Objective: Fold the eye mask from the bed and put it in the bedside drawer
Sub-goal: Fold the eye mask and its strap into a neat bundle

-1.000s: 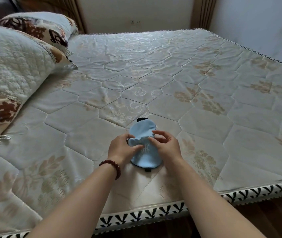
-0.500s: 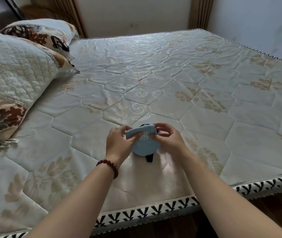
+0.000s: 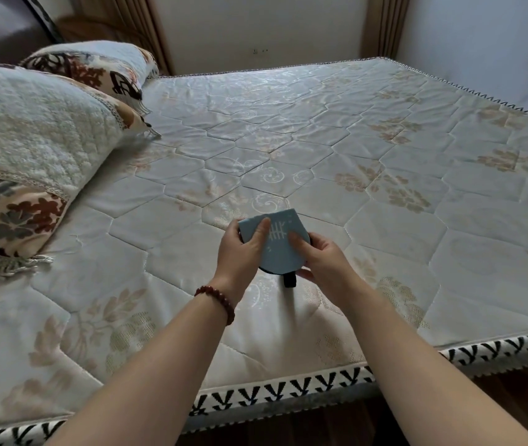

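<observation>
My fingers (image 3: 264,228) on both sides are closed on the folded light-blue eye mask (image 3: 280,249), held just above the mattress (image 3: 384,220) near its front edge. My left hand (image 3: 240,249) pinches the left edge, thumb across the top face; my right hand (image 3: 323,257) grips the right edge, most of its fingers hidden beneath. A black strap (image 3: 290,281) pokes out below. A bead bracelet (image 3: 219,300) circles my left wrist. Pillows (image 3: 31,130) are cut off at the left.
</observation>
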### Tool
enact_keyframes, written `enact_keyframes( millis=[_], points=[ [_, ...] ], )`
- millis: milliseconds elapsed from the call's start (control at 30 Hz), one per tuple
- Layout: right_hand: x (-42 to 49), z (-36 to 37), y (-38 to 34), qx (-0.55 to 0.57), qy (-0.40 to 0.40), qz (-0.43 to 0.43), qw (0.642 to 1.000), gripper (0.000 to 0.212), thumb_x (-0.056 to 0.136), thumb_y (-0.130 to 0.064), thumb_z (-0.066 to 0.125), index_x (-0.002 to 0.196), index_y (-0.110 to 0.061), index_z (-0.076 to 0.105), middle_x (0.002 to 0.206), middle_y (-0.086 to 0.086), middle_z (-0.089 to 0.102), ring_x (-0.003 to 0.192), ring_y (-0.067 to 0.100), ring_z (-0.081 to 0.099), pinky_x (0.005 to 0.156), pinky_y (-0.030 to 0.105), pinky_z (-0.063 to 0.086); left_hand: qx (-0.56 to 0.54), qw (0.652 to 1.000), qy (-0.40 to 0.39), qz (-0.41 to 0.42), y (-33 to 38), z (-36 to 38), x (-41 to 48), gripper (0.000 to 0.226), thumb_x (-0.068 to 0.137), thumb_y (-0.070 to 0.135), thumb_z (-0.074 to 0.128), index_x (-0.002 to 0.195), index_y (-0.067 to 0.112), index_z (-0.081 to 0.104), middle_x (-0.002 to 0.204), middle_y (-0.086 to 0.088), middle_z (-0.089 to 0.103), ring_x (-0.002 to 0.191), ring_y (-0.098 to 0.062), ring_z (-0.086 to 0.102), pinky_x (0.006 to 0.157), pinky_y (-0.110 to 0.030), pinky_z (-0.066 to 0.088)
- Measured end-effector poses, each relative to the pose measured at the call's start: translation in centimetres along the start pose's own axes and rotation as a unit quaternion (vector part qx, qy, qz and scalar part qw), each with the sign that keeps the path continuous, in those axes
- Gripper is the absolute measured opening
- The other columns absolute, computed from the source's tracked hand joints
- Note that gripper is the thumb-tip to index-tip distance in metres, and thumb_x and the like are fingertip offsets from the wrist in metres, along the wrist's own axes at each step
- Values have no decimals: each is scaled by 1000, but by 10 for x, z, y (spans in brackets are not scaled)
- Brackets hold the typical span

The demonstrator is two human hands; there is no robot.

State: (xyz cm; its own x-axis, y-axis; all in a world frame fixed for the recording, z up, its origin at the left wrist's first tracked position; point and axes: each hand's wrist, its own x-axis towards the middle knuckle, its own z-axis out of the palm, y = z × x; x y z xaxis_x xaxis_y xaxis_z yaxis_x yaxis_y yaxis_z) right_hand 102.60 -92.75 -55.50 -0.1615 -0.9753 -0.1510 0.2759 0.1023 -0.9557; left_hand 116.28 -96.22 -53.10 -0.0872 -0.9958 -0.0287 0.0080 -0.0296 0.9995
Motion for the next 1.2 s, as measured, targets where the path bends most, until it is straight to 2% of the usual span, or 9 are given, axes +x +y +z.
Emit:
enact_keyframes(
  millis=[133, 333, 433, 533, 700, 900, 1033, 1133, 1200],
  points=[
    [1, 3, -4, 76, 38, -22, 996, 11, 89, -22, 59, 96, -15, 64, 87, 1, 69, 79, 15, 66, 65, 26, 58, 7, 995, -78, -64, 1, 2, -1, 40, 81, 31, 70, 112, 13, 52, 106, -7, 66, 98, -20, 65, 79, -35, 56],
    [8, 7, -2, 75, 198, -57, 976, 10, 89, -24, 61, 80, -21, 64, 85, 2, 65, 87, 22, 61, 89, 47, 52, 142, 970, -187, -59, -13, 3, -4, 44, 78, 26, 75, 116, 15, 55, 106, -4, 69, 87, -8, 67, 62, -13, 50],
    [7, 7, -1, 114, 207, -26, 971, 9, 89, -26, 61, 82, -21, 64, 86, 2, 63, 83, 22, 60, 81, 44, 54, 166, 962, -212, -48, -20, 3, -7, 43, 80, 9, 72, 120, 6, 57, 109, -13, 70, 97, -21, 68, 86, -32, 54],
    [8, 6, -2, 153, 205, 1, 967, 11, 90, -28, 58, 84, -20, 62, 83, 1, 64, 76, 17, 61, 65, 31, 54, 196, 955, -221, -29, -23, 4, -7, 27, 84, 14, 68, 110, 5, 68, 95, -9, 72, 80, -12, 64, 76, -17, 49],
    [7, 7, -7, 163, 213, 12, 963, 14, 92, -28, 55, 83, -18, 60, 78, 1, 62, 70, 15, 61, 52, 24, 52, 223, 954, -200, 0, -24, 7, -5, 12, 84, 26, 68, 89, 17, 73, 61, 16, 64, 49, 9, 51, 49, -6, 35],
    [7, 9, -9, 195, 198, 24, 960, 12, 93, -21, 54, 88, -12, 59, 84, 7, 62, 73, 18, 62, 66, 30, 55, 251, 958, -141, 15, -29, 8, -1, 15, 76, 35, 74, 83, 21, 72, 59, 8, 57, 42, 1, 43, 49, -15, 34],
    [4, 10, -8, 217, 185, 26, 958, 17, 94, -17, 53, 103, -3, 57, 88, 11, 63, 76, 21, 63, 59, 27, 58, 270, 958, -95, 16, -27, 7, -1, 9, 78, 35, 71, 75, 30, 65, 61, 9, 67, 59, -5, 64, 53, -17, 43],
    [3, 9, -8, 227, 181, 35, 956, 22, 94, -16, 53, 109, -1, 56, 93, 13, 62, 78, 22, 63, 53, 25, 58, 274, 959, -70, 24, -27, 8, -1, 10, 78, 34, 71, 71, 32, 64, 43, 15, 52, 44, 2, 52, 46, -12, 35],
    [3, 8, -7, 221, 176, 46, 958, 26, 94, -17, 53, 113, 1, 56, 97, 15, 62, 80, 23, 64, 53, 25, 57, 259, 963, -67, 17, -26, 9, 0, 6, 78, 32, 72, 75, 30, 67, 40, 17, 51, 40, 3, 49, 49, -15, 42]
  ],
)
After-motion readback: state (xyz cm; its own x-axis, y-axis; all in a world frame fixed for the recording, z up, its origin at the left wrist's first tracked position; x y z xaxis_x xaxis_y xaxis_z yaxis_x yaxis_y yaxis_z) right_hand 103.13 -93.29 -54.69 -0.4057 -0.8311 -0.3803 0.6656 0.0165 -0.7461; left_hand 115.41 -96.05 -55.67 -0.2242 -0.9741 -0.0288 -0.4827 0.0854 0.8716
